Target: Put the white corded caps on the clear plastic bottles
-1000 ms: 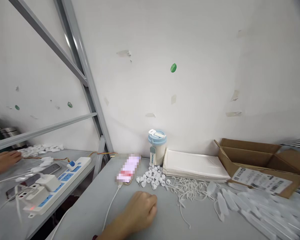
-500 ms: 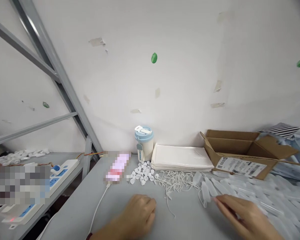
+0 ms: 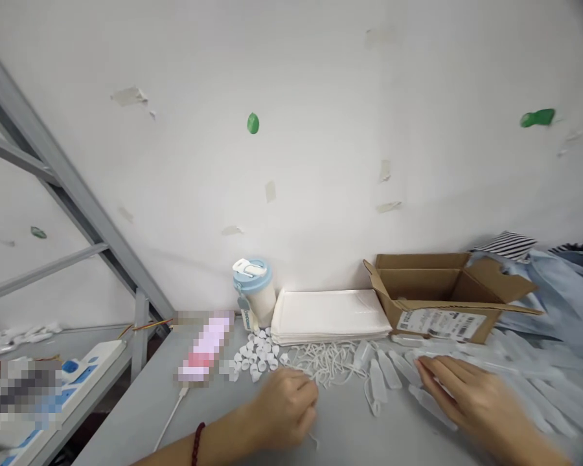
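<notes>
My left hand (image 3: pixel 287 411) is closed, knuckles up, over the grey table in front of the white cord pile (image 3: pixel 328 362). A short cord end shows just below it; what its fingers hold, if anything, is hidden. My right hand (image 3: pixel 473 401) reaches over the heap of translucent plastic tubes (image 3: pixel 547 388), fingers stretched out and fingertips at the heap's left edge. One loose tube (image 3: pixel 432 408) lies by its thumb. Several others, including a tube with a cord loop at its lower end (image 3: pixel 377 382), lie between the hands. Small white caps (image 3: pixel 256 355) are piled beyond my left hand.
A stack of white sheets or pouches (image 3: pixel 330 314) stands against the wall, between a blue-lidded cup (image 3: pixel 260 298) and an open cardboard box (image 3: pixel 442 317). A charging phone (image 3: pixel 206 346) lies left. Further left are power strips (image 3: pixel 85 375) and a metal frame (image 3: pixel 92 220).
The view has turned to the right. My left hand has moved right, closer to the cords. The right hand has moved further over the tubes, and a loose tube now shows beside its thumb.
</notes>
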`<state>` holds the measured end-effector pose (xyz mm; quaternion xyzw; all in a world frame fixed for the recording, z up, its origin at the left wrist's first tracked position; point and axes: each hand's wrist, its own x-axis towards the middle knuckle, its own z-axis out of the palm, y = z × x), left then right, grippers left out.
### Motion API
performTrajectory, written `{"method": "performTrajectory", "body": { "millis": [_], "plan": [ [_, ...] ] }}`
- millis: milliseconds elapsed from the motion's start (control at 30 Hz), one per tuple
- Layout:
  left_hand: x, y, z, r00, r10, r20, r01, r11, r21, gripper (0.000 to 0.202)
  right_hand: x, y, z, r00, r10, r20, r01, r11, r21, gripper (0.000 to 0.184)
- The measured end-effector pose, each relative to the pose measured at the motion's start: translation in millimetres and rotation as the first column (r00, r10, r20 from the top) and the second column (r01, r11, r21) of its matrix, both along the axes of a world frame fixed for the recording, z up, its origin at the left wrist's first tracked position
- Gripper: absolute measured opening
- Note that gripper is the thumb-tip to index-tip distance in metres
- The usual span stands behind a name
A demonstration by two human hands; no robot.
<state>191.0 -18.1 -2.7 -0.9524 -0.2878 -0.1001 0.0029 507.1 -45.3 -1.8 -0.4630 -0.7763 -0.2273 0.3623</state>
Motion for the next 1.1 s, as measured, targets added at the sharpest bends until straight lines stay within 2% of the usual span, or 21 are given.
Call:
{"method": "performTrajectory", "body": {
  "millis": [67, 267, 433, 567, 633, 767, 900, 1100],
  "plan": [
    [0.3, -6.7, -3.7, 0.997, 0.033, 0.069, -0.032, 0.999, -0.014, 0.015, -1.1, -1.3, 1.1, 0.994, 0.050, 0.095, -0.049, 0.999, -0.013, 0.032],
    [5.6, -34.4, -14.9, 0.967, 0.153, 0.205, -0.143, 0.988, -0.062, 0.018, -13.3, -7.2, -3.4, 0.994, 0.069, 0.080, -0.063, 0.995, -0.080, 0.031],
    [9.1, -42.3, -10.6, 0.927, 0.257, 0.273, -0.242, 0.966, -0.089, 0.021, -33.0, -12.3, 0.9, 0.992, 0.048, 0.118, -0.032, 0.990, -0.139, 0.031],
    [9.5, -44.0, -2.1, 0.925, 0.225, 0.307, -0.206, 0.974, -0.095, 0.012, -50.4, -13.0, 4.9, 0.970, 0.095, 0.225, -0.041, 0.972, -0.233, 0.053],
    [9.3, -44.2, -1.0, 0.932, 0.207, 0.298, -0.192, 0.978, -0.079, 0.012, -56.7, -13.1, 2.3, 0.960, 0.116, 0.254, -0.040, 0.958, -0.284, 0.058],
    [5.7, -42.1, -6.4, 0.942, 0.207, 0.265, -0.205, 0.978, -0.035, 0.017, -59.5, -18.6, -5.2, 0.972, 0.072, 0.225, 0.009, 0.941, -0.338, 0.046],
    [-1.7, -38.6, -13.9, 0.938, 0.197, 0.285, -0.208, 0.978, 0.007, 0.021, -53.8, -25.8, -5.1, 0.980, 0.024, 0.198, 0.041, 0.949, -0.313, 0.030],
    [-3.1, -36.6, -19.6, 0.922, 0.219, 0.319, -0.247, 0.968, 0.049, 0.026, -55.7, -25.2, -6.9, 0.963, 0.036, 0.267, 0.033, 0.968, -0.250, 0.039]
  ]
}}
